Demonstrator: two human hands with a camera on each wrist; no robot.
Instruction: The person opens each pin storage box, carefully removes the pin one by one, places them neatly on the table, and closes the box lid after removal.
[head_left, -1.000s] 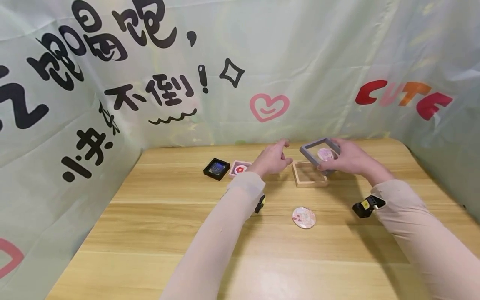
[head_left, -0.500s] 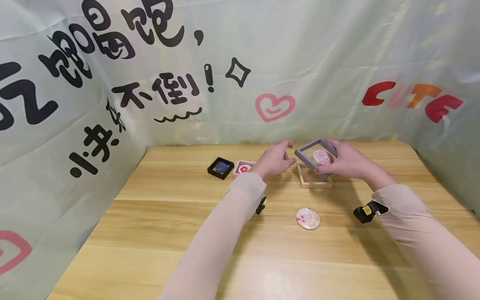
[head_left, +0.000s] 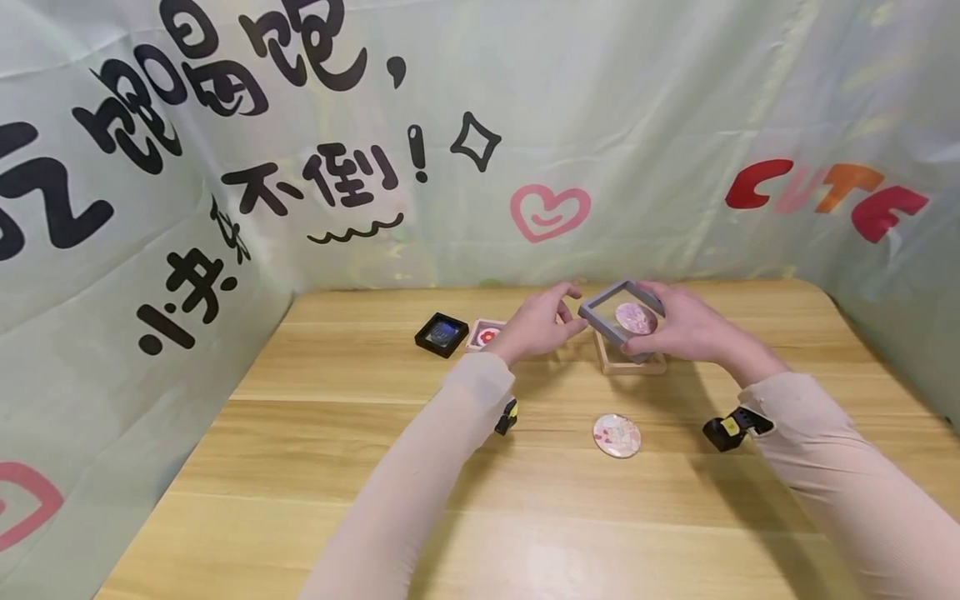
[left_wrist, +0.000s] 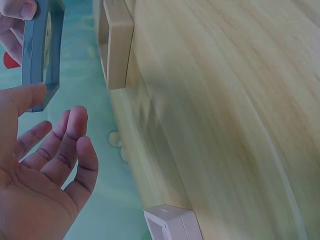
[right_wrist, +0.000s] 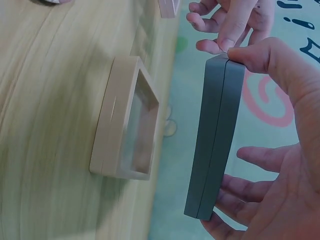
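Observation:
My right hand (head_left: pixel 686 325) grips a grey square display frame (right_wrist: pixel 215 135), thumb on one edge and fingers on another. The frame is held tilted above the table. Inside its clear window shows a round pink-and-white badge (head_left: pixel 635 318). My left hand (head_left: pixel 542 323) is at the frame's left corner. Its thumb (left_wrist: pixel 32 96) reaches the frame's edge, while the other fingers stay loosely bent and apart from it. Below the grey frame, partly covered by it in the head view, a beige frame (right_wrist: pixel 116 120) lies on the table.
A second round pink badge (head_left: pixel 617 436) lies flat nearer the front. Left of my hands sit a black frame (head_left: pixel 441 335) with a blue picture and a pink frame (head_left: pixel 474 339) holding a red flower badge. A printed curtain (head_left: pixel 660 100) rises behind the wooden table (head_left: pixel 300 467).
My right hand has carried the grey frame slightly left, towards my left hand. The left thumb has come up to the frame's corner. The table objects stay where they were.

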